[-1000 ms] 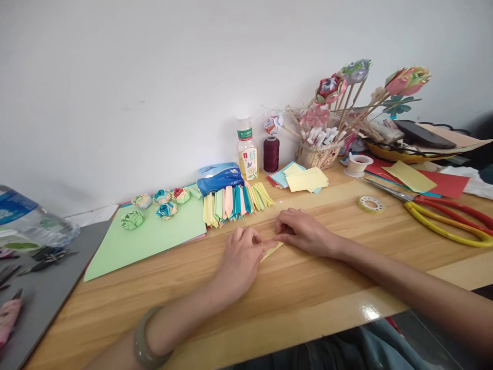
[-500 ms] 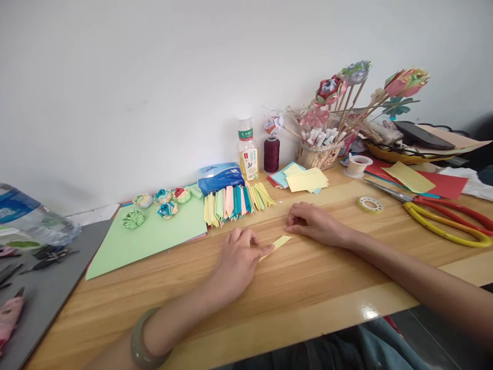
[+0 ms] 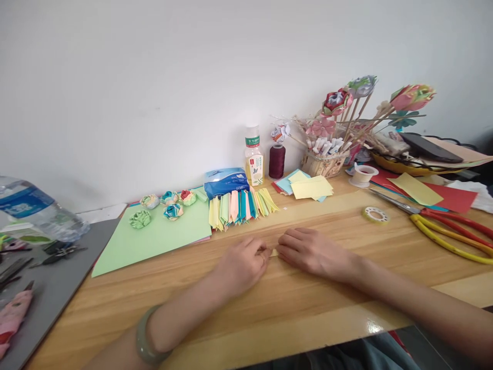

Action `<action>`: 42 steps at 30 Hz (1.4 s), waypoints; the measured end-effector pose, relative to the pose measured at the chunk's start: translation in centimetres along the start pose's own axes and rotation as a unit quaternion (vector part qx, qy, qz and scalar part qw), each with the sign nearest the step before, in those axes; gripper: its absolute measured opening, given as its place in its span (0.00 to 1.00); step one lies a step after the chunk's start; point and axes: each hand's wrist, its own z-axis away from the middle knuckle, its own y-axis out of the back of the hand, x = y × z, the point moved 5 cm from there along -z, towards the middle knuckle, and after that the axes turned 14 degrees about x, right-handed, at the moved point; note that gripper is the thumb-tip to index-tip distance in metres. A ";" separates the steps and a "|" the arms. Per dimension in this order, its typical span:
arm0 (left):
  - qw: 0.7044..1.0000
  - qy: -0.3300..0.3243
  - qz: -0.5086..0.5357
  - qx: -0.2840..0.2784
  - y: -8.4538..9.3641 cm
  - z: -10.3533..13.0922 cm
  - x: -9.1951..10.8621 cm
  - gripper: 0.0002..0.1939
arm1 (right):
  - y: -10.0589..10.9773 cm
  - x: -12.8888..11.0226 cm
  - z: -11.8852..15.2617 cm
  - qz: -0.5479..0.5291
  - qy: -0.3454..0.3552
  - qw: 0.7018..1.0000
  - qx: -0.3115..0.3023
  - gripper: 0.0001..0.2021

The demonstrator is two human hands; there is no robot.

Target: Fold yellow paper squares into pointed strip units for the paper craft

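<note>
A small strip of yellow paper (image 3: pixel 273 253) lies on the wooden table, mostly covered by my fingers. My left hand (image 3: pixel 246 261) has its fingers curled and closed on the strip's left end. From the other side, my right hand (image 3: pixel 308 250) presses its bent fingers together on the right end. Only a short bit of the strip shows between the two hands. Behind them stands a row of folded paper pieces (image 3: pixel 231 209) in yellow, green, pink and blue.
A green sheet (image 3: pixel 154 241) holds several paper flowers (image 3: pixel 173 211). Behind are a blue packet (image 3: pixel 226 181), a bottle (image 3: pixel 254 162), maroon thread (image 3: pixel 276 161) and yellow paper slips (image 3: pixel 313 188). Scissors (image 3: pixel 431 218) and a tape roll (image 3: pixel 375 215) lie right. A grey mat (image 3: pixel 73 277) with tools is left.
My right hand has come left and down onto the strip's right end, hiding it. My left hand stays at the left end. The view has shifted slightly.
</note>
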 end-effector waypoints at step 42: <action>0.706 0.514 0.486 0.007 -0.9 0.1 -0.9 0.27 | 2.5 1.0 4.1 -0.376 -0.483 0.783 -0.111 0.16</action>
